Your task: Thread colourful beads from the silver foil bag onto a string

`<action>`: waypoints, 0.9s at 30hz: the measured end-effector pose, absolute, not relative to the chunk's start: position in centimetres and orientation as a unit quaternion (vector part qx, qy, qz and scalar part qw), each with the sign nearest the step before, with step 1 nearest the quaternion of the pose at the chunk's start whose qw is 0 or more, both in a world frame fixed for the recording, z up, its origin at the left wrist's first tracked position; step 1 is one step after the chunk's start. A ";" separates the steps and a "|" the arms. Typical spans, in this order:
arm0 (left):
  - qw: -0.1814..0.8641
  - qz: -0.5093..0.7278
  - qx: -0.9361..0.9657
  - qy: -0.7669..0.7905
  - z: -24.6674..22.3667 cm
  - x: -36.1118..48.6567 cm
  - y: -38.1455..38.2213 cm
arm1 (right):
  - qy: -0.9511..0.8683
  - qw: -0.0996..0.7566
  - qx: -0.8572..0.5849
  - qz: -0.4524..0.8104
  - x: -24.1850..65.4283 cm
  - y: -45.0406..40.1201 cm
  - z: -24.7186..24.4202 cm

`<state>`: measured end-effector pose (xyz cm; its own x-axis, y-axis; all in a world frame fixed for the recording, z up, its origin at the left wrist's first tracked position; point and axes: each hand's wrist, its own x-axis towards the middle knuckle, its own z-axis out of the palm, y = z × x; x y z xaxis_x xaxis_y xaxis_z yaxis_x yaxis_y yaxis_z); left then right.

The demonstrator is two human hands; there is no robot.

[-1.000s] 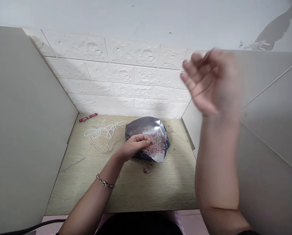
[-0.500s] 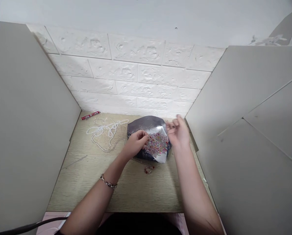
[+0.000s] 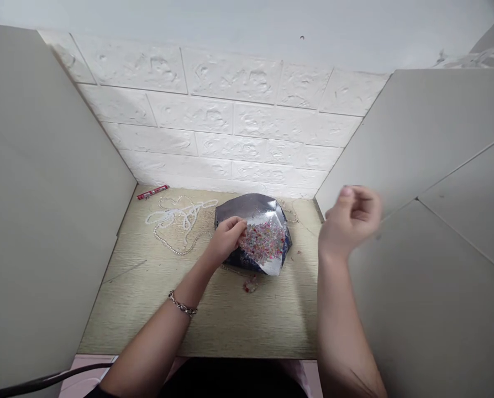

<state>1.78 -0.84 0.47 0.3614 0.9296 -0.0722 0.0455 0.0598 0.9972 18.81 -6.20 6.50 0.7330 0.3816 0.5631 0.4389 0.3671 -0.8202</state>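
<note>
A dark bag with a silvery inside [image 3: 247, 205] lies open on the table, with a heap of small multicoloured beads [image 3: 266, 242] on it. My left hand [image 3: 228, 237] is over the bag's left part, thumb and fingers pinched at the edge of the beads; what they hold is too small to name. Raised to the right of the bag, my right hand [image 3: 350, 221] has its fingers curled and thumb pressed to them. Anything it grips cannot be made out. A small ring of red and pale beads [image 3: 250, 284] lies just in front of the bag.
White and pearly bead strands [image 3: 176, 221] lie left of the bag. A red packet [image 3: 152, 192] is at the back left corner. Grey panels [image 3: 429, 265] stand on both sides, and a white brick-pattern wall [image 3: 214, 116] closes the back. A thin needle-like piece [image 3: 126, 271] lies at the left.
My right hand has moved right and away from the bag's right edge, its fingers now curled. My left hand has stayed nearly in place, still pinched.
</note>
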 end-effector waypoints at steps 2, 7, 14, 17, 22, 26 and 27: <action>0.596 0.421 0.536 0.425 0.6 1.7 -0.7 | -0.402 0.702 -0.584 -0.068 18.3 -5.8 5.7; 0.563 0.464 0.539 0.421 0.6 1.5 -0.5 | -0.478 0.617 -0.626 -0.012 17.1 -4.8 3.7; 0.560 0.441 0.571 0.407 0.2 2.0 -0.7 | -0.582 0.466 -0.664 0.061 14.7 -3.8 1.8; 0.534 0.435 0.588 0.424 0.0 1.9 -0.7 | -0.586 0.432 -0.678 0.103 14.0 -3.6 1.2; 0.510 0.433 0.608 0.428 0.1 1.8 -0.9 | -0.579 0.447 -0.669 0.129 13.6 -3.9 1.2; 0.503 0.462 0.602 0.414 0.3 1.8 -1.1 | -0.537 0.529 -0.636 0.165 14.0 -4.0 1.5; 0.489 0.475 0.603 0.415 0.4 1.8 -1.1 | -0.525 0.547 -0.628 0.176 14.2 -4.0 1.6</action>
